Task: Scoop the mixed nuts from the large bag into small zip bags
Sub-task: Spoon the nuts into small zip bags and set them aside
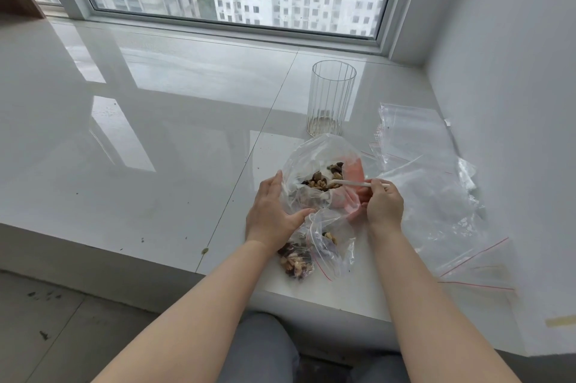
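Filled zip bag [296,261] nearest me. Right hand [384,205] pinches scoop handle [363,184], pointing left into large bag [314,170]; left hand [274,214], fingers relaxed, steadies it.

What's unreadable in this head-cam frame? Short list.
- Scoop bowl: buried in the nuts inside the large bag; only the white handle shows from the right hand.
- Small zip bag mouth: crumpled film and the left hand hide whether it is open.
- Empty zip bags: clear, overlapping, so their count is unclear.
- Glass residue: too small to identify.
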